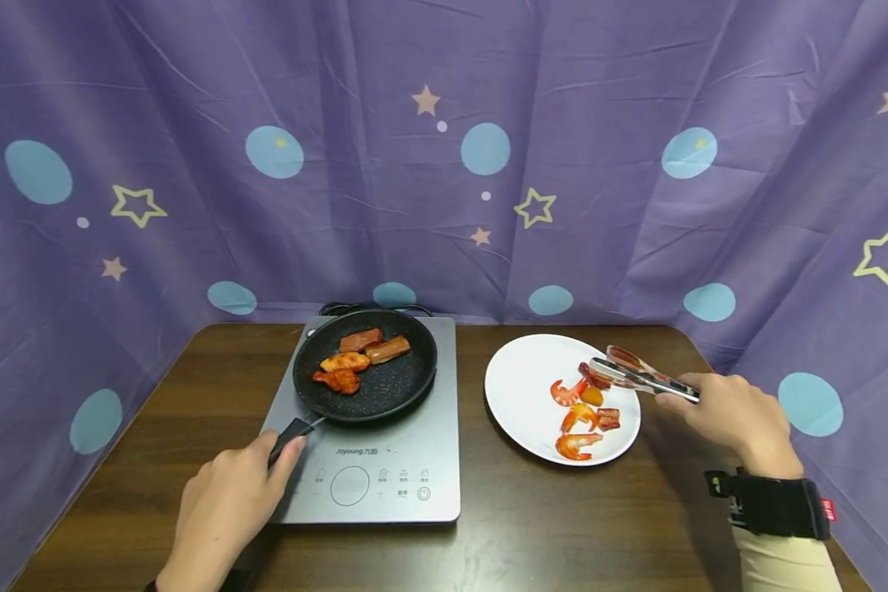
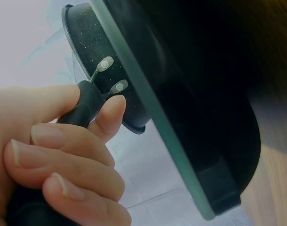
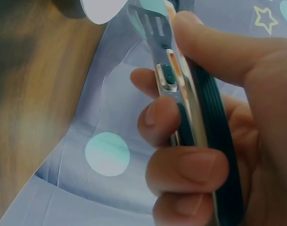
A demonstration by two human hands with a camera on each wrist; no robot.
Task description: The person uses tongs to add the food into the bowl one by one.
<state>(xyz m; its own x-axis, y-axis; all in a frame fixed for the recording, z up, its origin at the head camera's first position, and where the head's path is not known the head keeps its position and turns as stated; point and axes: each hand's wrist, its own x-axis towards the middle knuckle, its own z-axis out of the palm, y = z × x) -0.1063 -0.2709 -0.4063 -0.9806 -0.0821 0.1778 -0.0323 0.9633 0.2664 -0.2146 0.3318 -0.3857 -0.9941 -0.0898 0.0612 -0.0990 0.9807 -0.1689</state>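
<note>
My left hand (image 1: pixel 229 497) grips the black handle (image 2: pixel 82 110) of a speckled frying pan (image 1: pixel 392 395), fingers wrapped round it. In the pan lie two brown meat strips (image 1: pixel 388 350), an orange-yellow piece (image 1: pixel 345 363) and a dark red glazed piece (image 1: pixel 338 381). My right hand (image 1: pixel 733 415) holds metal tongs (image 1: pixel 640 378) with dark grips, the thumb on one arm and curled fingers on the other. The tong tips are over the right part of a white plate (image 1: pixel 514 403), right at a dark red meat piece (image 1: pixel 592 375). Several shrimp (image 1: pixel 579 446), a small orange piece (image 1: pixel 592 396) and a ribbed meat piece (image 1: pixel 608 419) lie there too.
The pan sits on a silver induction cooker (image 1: pixel 414 460) with a touch panel, its black cable (image 1: pixel 340 309) behind. Under everything is a dark wooden table (image 1: pixel 533 526). A purple patterned curtain (image 1: pixel 385 214) hangs along the back and both sides.
</note>
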